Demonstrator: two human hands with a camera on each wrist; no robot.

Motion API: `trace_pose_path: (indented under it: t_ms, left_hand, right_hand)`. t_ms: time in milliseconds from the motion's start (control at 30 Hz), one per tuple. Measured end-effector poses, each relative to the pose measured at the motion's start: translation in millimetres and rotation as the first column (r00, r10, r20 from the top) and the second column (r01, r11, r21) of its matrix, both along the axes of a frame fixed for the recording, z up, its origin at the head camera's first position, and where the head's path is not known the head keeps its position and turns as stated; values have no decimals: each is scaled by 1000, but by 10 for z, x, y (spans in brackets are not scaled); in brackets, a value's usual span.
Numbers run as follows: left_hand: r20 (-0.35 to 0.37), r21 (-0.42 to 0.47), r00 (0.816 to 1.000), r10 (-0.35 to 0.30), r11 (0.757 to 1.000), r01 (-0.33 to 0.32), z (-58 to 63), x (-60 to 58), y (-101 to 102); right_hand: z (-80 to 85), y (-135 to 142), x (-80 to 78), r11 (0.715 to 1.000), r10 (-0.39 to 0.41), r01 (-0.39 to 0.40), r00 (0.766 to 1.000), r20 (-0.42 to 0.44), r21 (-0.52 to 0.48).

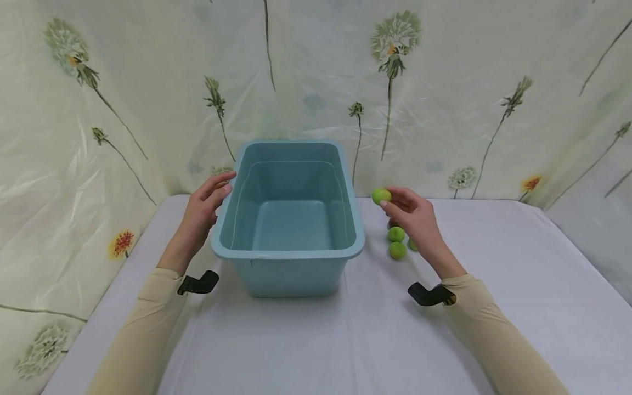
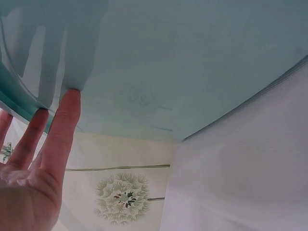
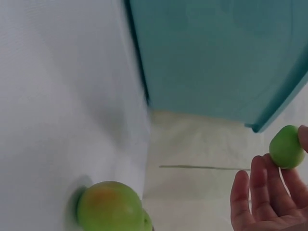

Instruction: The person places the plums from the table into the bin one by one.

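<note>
A blue-grey plastic basin [image 1: 291, 255] stands between my two hands. My left hand [image 1: 199, 214] is at its left side, with the fingers extended; in the left wrist view the fingertips [image 2: 72, 98] touch or nearly touch the outer wall. To the right of the basin, my right hand [image 1: 417, 222] pinches a small round green fruit [image 1: 381, 196] between thumb and fingers, raised above the table. Below that hand lie several more green fruits [image 1: 397, 251], partly hidden by it. One fruit [image 3: 109, 207] in the right wrist view has an orange-brown patch.
A white cloth covers the table [image 1: 518, 285]. Behind and to the left hangs a pale sheet [image 1: 306, 66] printed with dandelions. Something dark reddish [image 1: 393, 223] shows partly under the right hand. Black wrist mounts [image 1: 199, 282] sit on both forearms.
</note>
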State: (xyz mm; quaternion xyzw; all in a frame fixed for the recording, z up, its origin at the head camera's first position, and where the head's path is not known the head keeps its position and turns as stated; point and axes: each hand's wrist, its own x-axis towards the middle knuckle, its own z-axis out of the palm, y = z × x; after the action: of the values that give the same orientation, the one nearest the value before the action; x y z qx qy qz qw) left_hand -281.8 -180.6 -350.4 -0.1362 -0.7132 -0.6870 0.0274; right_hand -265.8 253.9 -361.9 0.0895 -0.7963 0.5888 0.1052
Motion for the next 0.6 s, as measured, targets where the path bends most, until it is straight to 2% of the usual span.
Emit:
trace_pose_path:
  t_ms: [600]
  left_hand:
    - [0, -4, 1000, 2, 1000, -2, 12, 14, 8]
  right_hand:
    - [266, -166, -63, 1000, -6, 4, 996, -87, -18]
